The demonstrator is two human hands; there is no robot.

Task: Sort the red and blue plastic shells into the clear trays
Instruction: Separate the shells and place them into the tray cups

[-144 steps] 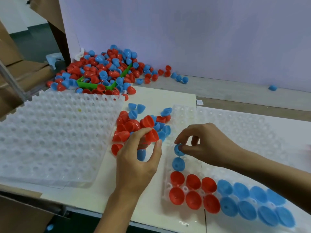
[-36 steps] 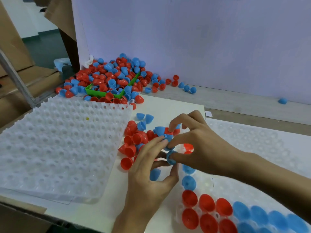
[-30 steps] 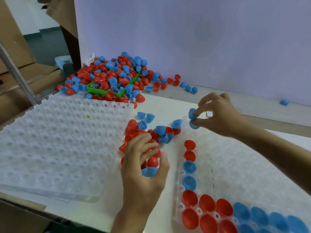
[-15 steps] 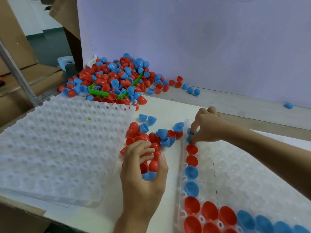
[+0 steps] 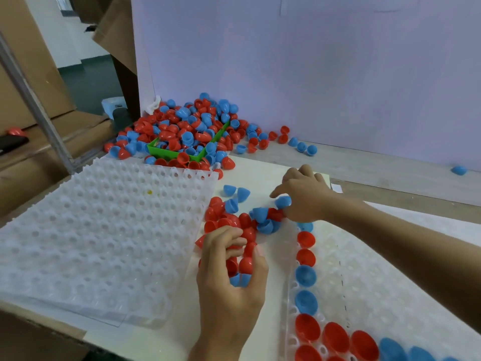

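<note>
Red and blue shells already sit in the clear tray (image 5: pixel 369 290) at the near right: a cluster of red ones (image 5: pixel 335 342) in the nearest corner, blue ones (image 5: pixel 395 351) running off to the right of them, and a single file up the tray's left edge, two blue (image 5: pixel 305 287), then two red (image 5: pixel 306 247), then one more blue (image 5: pixel 305 226) at the far end. The rest of that tray's pockets show bare.

Just left of it, the left hand (image 5: pixel 231 277) hovers over the near end of a small loose pile (image 5: pixel 234 222) lying on the cream board (image 5: pixel 260 175) between the two trays. Its fingers are curled round a handful of shells, red ones with two blue ones (image 5: pixel 240 279) low in the palm.

A little farther, the right hand (image 5: pixel 302 196) reaches across the tray's far corner to the pile. Its thumb and fingers pinch a blue shell (image 5: pixel 283 201), with the forefinger stretched out toward the left.

The second clear tray (image 5: pixel 99 238), to the left, holds no shells that I can see; only a tiny yellow speck (image 5: pixel 149 192) lies on it.

Beyond, against the pale wall (image 5: pixel 312 69), a large mixed heap (image 5: pixel 187 131) of red and blue shells buries a green bin (image 5: pixel 169 152), with strays trailing right and one lone blue shell (image 5: pixel 458 170) far off by the wall.

By my reckoning the work is barely begun: one short edge and one column are filled, and the small pile and the whole heap remain.
</note>
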